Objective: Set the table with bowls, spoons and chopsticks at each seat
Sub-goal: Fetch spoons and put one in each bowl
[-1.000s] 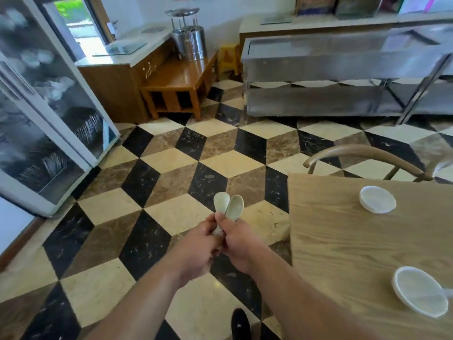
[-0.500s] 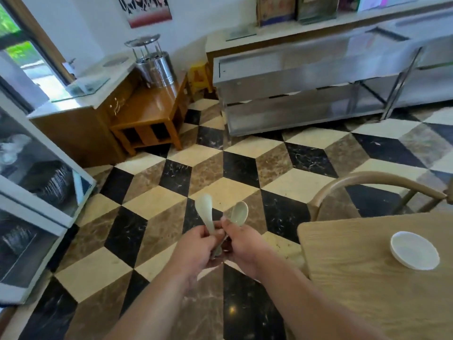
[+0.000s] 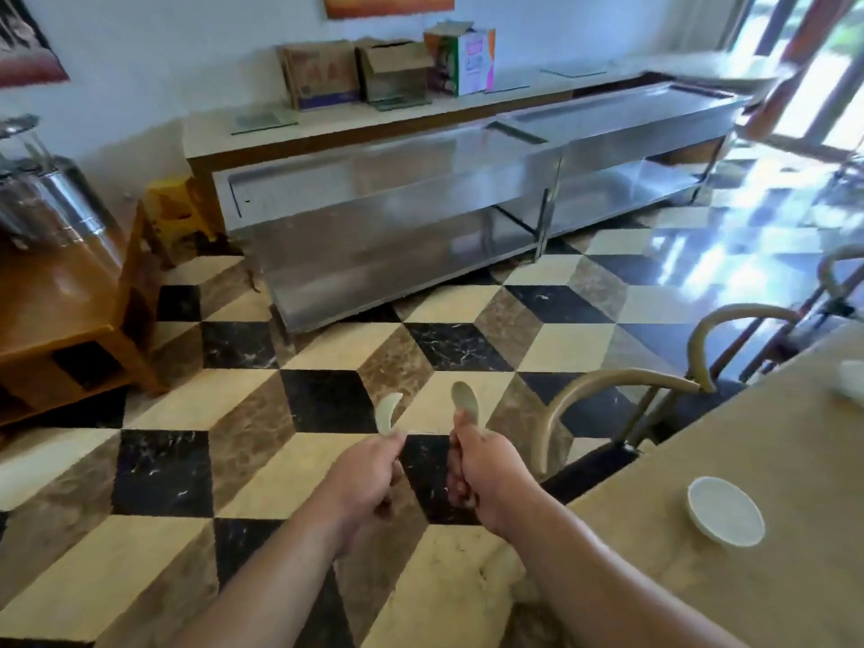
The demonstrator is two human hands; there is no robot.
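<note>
Two pale spoons: left spoon clenched in left hand, right spoon in right hand, off the table's edge. Two white bowls, near bowl and far bowl, by that edge.

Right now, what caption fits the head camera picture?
Left hand grips one spoon, right hand a second spoon, beside the table with a white bowl.

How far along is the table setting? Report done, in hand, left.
Done: a bowl sits on the table, no spoon beside it. In hand: the left hand grips one spoon, the right hand the other spoon. Left: laying both, plus chopsticks, none visible.
</note>
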